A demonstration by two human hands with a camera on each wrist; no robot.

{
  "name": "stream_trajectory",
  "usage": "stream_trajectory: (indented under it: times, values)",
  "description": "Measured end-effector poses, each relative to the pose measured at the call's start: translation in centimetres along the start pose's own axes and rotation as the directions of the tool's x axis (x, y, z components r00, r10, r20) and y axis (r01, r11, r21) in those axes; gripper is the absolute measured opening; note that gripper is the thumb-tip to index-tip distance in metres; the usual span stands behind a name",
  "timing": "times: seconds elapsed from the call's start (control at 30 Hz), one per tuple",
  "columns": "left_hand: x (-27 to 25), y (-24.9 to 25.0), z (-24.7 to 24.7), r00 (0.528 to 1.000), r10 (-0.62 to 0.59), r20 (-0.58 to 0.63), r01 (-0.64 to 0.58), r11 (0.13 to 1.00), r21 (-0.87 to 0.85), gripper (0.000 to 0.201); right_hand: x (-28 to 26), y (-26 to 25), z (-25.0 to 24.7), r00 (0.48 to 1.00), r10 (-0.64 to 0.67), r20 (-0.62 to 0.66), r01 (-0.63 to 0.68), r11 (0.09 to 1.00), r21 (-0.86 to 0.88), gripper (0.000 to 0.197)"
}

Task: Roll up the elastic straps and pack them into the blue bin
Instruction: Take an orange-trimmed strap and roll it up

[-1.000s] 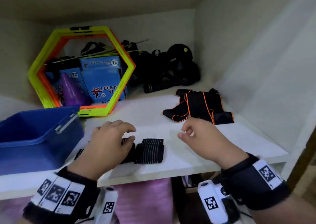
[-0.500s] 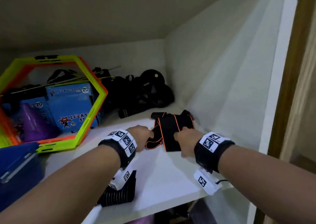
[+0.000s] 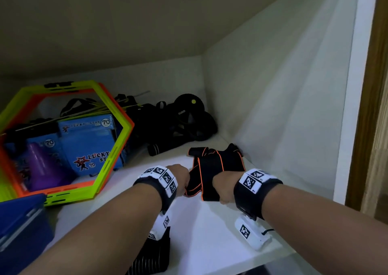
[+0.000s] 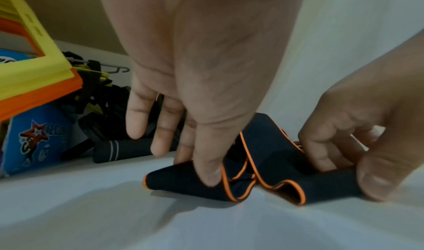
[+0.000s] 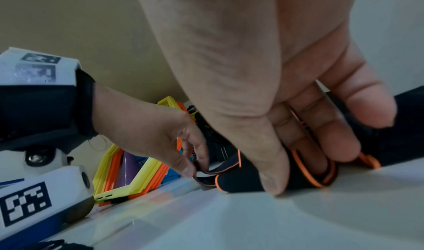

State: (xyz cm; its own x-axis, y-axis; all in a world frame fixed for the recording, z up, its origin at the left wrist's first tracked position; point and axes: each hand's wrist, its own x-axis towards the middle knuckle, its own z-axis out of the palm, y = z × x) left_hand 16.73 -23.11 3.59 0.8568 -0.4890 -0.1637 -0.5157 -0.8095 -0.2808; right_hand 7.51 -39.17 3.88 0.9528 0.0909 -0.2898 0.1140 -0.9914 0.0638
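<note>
A black elastic strap with orange edging point(image 3: 217, 167) lies crumpled on the white shelf point(image 3: 205, 228), toward the right wall. My left hand point(image 3: 184, 180) pinches its left end between thumb and forefinger point(image 4: 207, 174). My right hand point(image 3: 220, 190) grips the strap's near right end, thumb point(image 5: 271, 183) on top and fingers curled under a fold. Both ends rest on the shelf. A second black ribbed strap point(image 3: 153, 255) lies at the front edge under my left forearm, partly hidden. The blue bin point(image 3: 21, 228) stands at the lower left.
Yellow and orange hexagon rings point(image 3: 119, 146) lean at the back left, in front of blue boxes point(image 3: 88, 142) and a purple cone point(image 3: 42, 169). A pile of black gear point(image 3: 184, 123) fills the back corner. The cupboard's right wall point(image 3: 273, 127) is close to the strap.
Both hands left the ribbed strap at the front edge and reached back to the orange-edged strap, then took hold of its two near ends. Little has moved in the last half second.
</note>
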Motion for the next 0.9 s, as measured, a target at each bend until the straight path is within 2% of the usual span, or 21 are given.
stream_trajectory:
  times: [0.1,0.17,0.27,0.3,0.37,0.47,0.53,0.57,0.63,0.7,0.8,0.87,0.9]
  values:
    - [0.8,0.0,-0.8,0.997,0.021,-0.079,-0.024,0.999,-0.033,0.017,-0.8,0.2,-0.3,0.994,0.002,-0.106,0.011,0.993,0.121,0.027]
    - [0.7,-0.5,-2.0,0.985,0.025,-0.172,-0.036,0.997,-0.061,0.017,-1.1,1.0,-0.9,0.982,0.026,-0.188,0.018,0.973,0.229,0.021]
    - [-0.1,-2.0,-4.6,0.932,0.013,-0.362,-0.086,0.979,-0.185,0.016,-0.5,2.7,-2.7,0.925,0.111,-0.363,0.039,0.924,0.381,0.027]
    - [-0.4,-2.6,-5.4,0.904,0.004,-0.427,-0.122,0.961,-0.248,0.014,-0.4,3.2,-3.5,0.889,0.15,-0.432,0.057,0.901,0.431,0.024]
    - [-0.9,-3.7,-7.2,0.843,-0.059,-0.535,-0.196,0.892,-0.407,0.012,-0.6,4.1,-5.6,0.809,0.255,-0.529,0.112,0.817,0.566,0.004]
    - [-1.8,-4.3,-9.7,0.742,-0.183,-0.645,-0.321,0.748,-0.581,0.017,-1.2,5.3,-8.3,0.7,0.388,-0.6,0.321,0.579,0.749,0.013]
    - [-3.0,-4.0,-11.5,0.657,-0.236,-0.716,-0.413,0.683,-0.603,0.022,-2.8,5.4,-9.8,0.63,0.434,-0.643,0.487,0.424,0.763,0.018]
    - [-3.7,-3.7,-12.4,0.623,-0.255,-0.739,-0.449,0.658,-0.605,0.023,-3.8,5.4,-10.4,0.593,0.451,-0.667,0.558,0.367,0.744,0.025]
    - [-5.0,-3.1,-14.1,0.583,-0.286,-0.761,-0.515,0.594,-0.618,0.027,-5.5,5.1,-11.3,0.524,0.461,-0.716,0.647,0.332,0.687,0.031]
    - [-6.0,-2.4,-15.4,0.563,-0.324,-0.76,-0.55,0.54,-0.637,0.033,-6.4,5.1,-11.6,0.479,0.473,-0.74,0.673,0.344,0.655,0.03]
    - [-7.0,-1.1,-16.8,0.561,-0.395,-0.728,-0.575,0.447,-0.685,0.039,-7.5,5.1,-11.1,0.473,0.489,-0.732,0.652,0.364,0.665,0.032]
    - [-7.7,-0.2,-17.5,0.594,-0.411,-0.692,-0.583,0.372,-0.722,0.035,-8.6,5.1,-10.4,0.463,0.493,-0.736,0.637,0.393,0.664,0.028]
    - [-8.2,0.2,-17.8,0.626,-0.396,-0.672,-0.589,0.325,-0.74,0.026,-9.2,5.2,-10.0,0.445,0.496,-0.746,0.634,0.413,0.653,0.027]
